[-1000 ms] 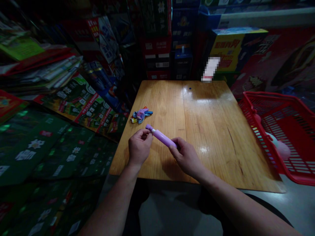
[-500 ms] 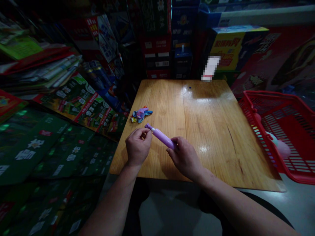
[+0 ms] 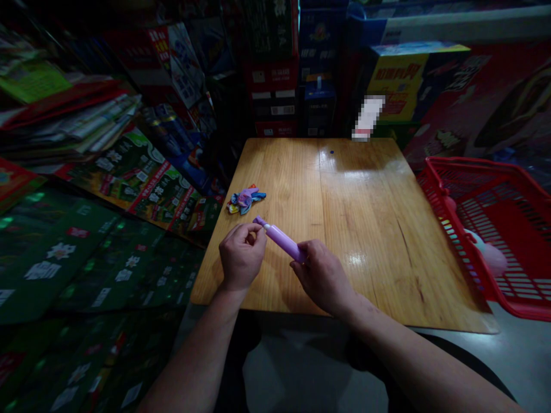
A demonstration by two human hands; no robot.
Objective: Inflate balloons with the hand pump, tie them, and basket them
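A light purple balloon pump [image 3: 284, 242] slants over the near part of the wooden table [image 3: 361, 206]. My right hand [image 3: 325, 278] is closed around its lower end. At the pump's pale nozzle sits a limp purple balloon [image 3: 259, 220]. The thumb and fingertips of my left hand [image 3: 243, 255] are pinched together at the balloon's neck, beside the nozzle; the exact grip is partly hidden by the fingers. Just beyond my left hand, a small heap of deflated balloons [image 3: 246, 199] in purple, blue, yellow and orange lies near the table's left edge.
On the right stands a red plastic basket [image 3: 512, 307] with a pink and whitish rounded thing [image 3: 493, 258] inside. Green cartons [image 3: 86, 252] are stacked at the left. More boxes [image 3: 275, 74] line the back, and a small dark dot [image 3: 332, 152] lies near the far edge.
Both hands keep almost the same pose on the pump and the balloon. The whole view has shifted very slightly.
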